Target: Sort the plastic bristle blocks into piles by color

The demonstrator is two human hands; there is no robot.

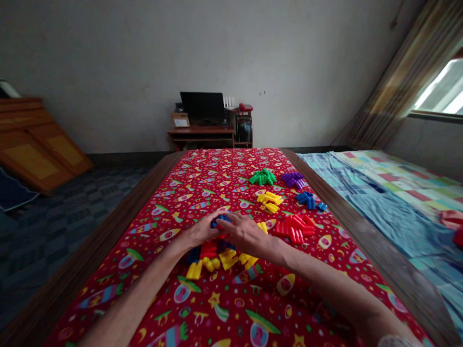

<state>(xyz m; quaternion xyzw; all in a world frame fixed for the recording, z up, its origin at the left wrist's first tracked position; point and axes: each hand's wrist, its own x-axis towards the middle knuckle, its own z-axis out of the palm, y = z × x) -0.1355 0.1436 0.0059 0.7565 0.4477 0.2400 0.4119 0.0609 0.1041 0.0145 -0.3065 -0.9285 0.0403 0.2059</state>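
Both my hands meet over a mixed heap of plastic blocks (217, 258) in the middle of the red patterned tablecloth (231, 308). My left hand (202, 231) and my right hand (246, 233) have their fingers curled around a blue block (220, 220) held between them. Yellow, red and blue pieces lie under my wrists. Sorted piles lie farther away: red blocks (296, 226), yellow blocks (270, 201), blue blocks (308, 199), green blocks (263, 177) and purple blocks (293, 179).
The table has a wooden rim (365, 241). A bed with a checked sheet (390, 193) runs along the right. A desk with a monitor (202, 108) stands at the far wall. A wooden cabinet (39, 144) leans at the left.
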